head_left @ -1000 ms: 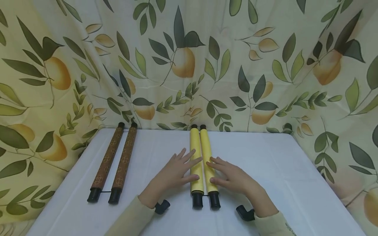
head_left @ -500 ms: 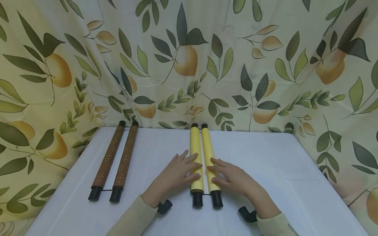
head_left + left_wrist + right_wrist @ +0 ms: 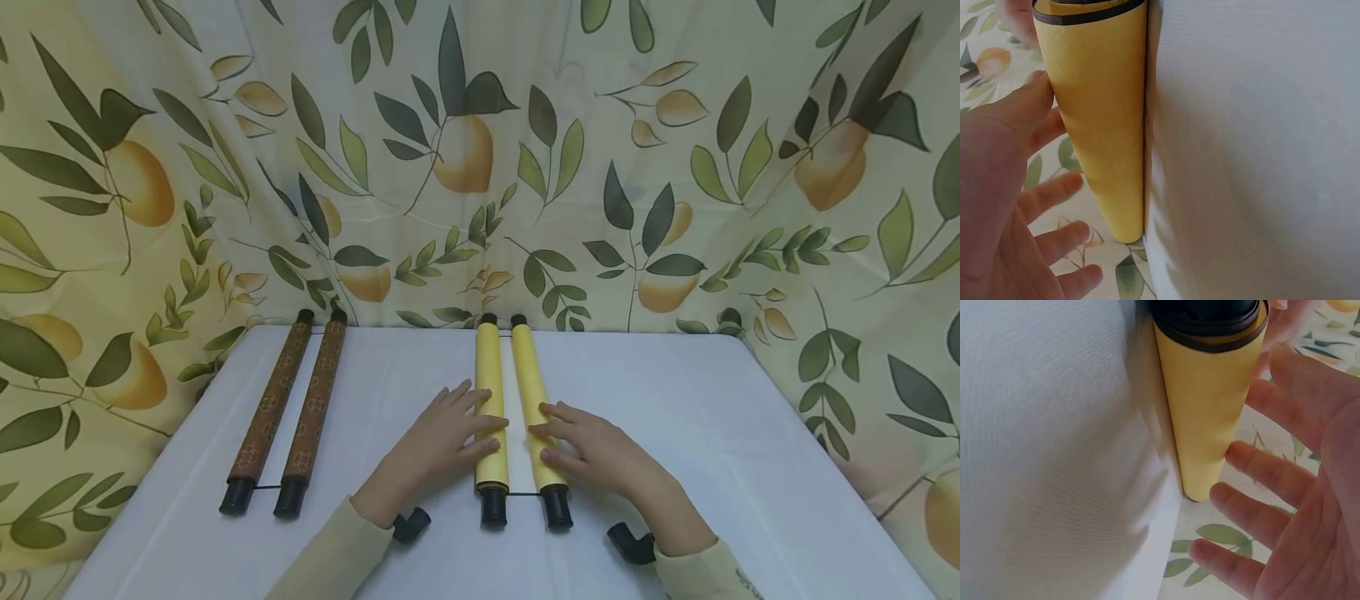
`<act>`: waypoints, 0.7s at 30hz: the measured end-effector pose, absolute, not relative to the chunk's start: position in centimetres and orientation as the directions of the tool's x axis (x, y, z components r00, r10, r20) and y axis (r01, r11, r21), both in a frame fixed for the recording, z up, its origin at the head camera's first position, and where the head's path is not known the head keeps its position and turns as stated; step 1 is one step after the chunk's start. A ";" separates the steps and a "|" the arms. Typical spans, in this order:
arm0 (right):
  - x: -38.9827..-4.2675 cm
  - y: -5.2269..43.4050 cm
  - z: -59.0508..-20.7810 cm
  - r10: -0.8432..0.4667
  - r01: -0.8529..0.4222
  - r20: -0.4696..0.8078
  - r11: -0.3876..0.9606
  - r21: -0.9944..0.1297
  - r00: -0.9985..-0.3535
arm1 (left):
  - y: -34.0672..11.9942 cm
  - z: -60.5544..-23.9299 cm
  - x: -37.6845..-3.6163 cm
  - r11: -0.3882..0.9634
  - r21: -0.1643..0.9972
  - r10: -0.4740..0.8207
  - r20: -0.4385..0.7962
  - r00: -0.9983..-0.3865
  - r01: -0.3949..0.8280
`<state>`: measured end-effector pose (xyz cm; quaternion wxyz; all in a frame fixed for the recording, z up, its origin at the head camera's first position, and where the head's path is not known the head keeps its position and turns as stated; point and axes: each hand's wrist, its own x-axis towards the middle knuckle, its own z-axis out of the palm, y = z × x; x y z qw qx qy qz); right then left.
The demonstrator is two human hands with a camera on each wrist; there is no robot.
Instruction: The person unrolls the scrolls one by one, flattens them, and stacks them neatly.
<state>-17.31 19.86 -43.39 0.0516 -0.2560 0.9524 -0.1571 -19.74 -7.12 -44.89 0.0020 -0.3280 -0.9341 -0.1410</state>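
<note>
Grip uncurled, my left hand (image 3: 441, 437) and right hand (image 3: 598, 450) touch the yellow scroll (image 3: 491, 362). Uneven pushing could skew its rollers (image 3: 531, 375).

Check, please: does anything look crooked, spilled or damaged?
The yellow scroll in the middle looks slightly crooked: the gap between its rolls widens toward the near end more than in the brown scroll. No spill or damage shows.

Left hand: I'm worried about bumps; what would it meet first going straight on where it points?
The left yellow roll, which the left hand overlaps; then probably the right yellow roll or the right hand, though depth is unclear.
</note>
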 end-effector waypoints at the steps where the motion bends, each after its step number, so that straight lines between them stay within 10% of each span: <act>1: -17.3 19.8 -43.4 -0.500 -0.468 -0.021 0.824 -0.319 -0.866 | -7.2 -44.9 -19.7 0.741 0.269 0.614 0.101 -0.783 0.615; 21: -17.1 20.4 -43.3 -0.494 -0.476 0.023 0.823 -0.309 -0.869 | -7.5 -45.1 -19.8 0.747 0.246 0.609 0.116 -0.784 0.617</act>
